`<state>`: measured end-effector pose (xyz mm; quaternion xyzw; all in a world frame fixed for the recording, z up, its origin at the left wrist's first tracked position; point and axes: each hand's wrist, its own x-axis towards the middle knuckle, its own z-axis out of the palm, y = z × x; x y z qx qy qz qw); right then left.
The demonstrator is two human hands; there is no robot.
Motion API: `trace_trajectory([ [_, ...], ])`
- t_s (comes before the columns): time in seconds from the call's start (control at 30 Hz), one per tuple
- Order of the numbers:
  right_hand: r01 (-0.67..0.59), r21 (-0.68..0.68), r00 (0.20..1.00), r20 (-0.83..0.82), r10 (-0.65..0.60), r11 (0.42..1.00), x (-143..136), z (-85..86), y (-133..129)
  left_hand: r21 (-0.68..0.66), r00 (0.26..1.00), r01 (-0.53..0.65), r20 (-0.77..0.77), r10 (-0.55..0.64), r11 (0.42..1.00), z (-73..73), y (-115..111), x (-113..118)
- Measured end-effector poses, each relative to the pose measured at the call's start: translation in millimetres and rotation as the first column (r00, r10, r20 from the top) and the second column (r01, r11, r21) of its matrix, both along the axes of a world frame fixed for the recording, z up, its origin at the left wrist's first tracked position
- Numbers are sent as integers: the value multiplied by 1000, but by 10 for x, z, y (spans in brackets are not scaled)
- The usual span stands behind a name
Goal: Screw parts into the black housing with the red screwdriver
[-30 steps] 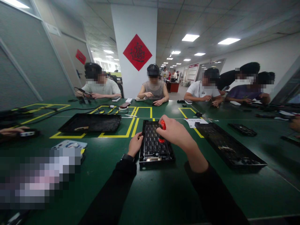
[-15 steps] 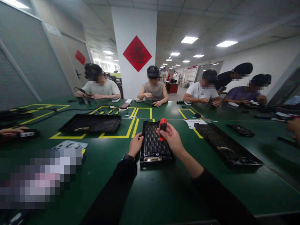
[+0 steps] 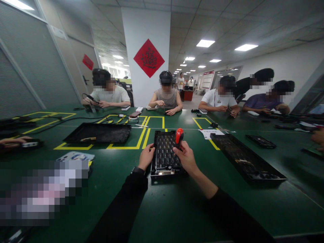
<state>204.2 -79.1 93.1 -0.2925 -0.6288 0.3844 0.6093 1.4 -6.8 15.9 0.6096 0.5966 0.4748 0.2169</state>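
Here's the black casing (image 3: 163,153), lying flat on the green tabletop (image 3: 172,209) straight ahead of me, long sides running away, raised rim around a gridded floor. My left hand (image 3: 146,158) is at its left edge, fingertips against the wall; whether they're pinching it, I can't tell. My right hand (image 3: 186,158) is closed round the red-and-black screwdriver (image 3: 179,136), handle up, over the casing's right side; the tip I can't make out. Room to move: green surface runs from the near edge back between my dark sleeves (image 3: 118,206), with another stretch between my right hand and the long black tray (image 3: 230,148). A paper sheet (image 3: 209,134) sits by that tray's far end, a small black panel (image 3: 260,141) to its right. Over left, a wide black tray (image 3: 113,133) lies by yellow tape (image 3: 124,147). Across the table, four people sit, another leaning in, and a red diamond sign (image 3: 149,58) hangs on the white pillar (image 3: 154,27).
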Motion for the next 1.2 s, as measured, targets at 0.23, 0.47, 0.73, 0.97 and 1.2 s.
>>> trace_trajectory([
  [0.23, -25, -71, 994, -107, 17, 997, -55, -73, -50, 2, 999, 3, 33, -3, 1000, 18, -22, 13],
  [0.47, -21, -53, 996, -90, 16, 998, -74, -64, -92, -9, 999, 1, 40, -1, 1000, 32, -35, 22],
  [0.73, -11, -39, 997, -83, 8, 999, -86, 7, -163, 0, 999, 9, 53, -9, 1000, 30, -36, 18],
  [0.97, 79, -25, 996, -30, -80, 997, -85, -33, -126, 11, 999, 6, 47, -7, 1000, 16, -24, 16],
  [1.2, 91, 16, 996, 16, -92, 996, -40, -5, -160, -7, 999, 9, 50, -9, 1000, 25, -21, 21],
])
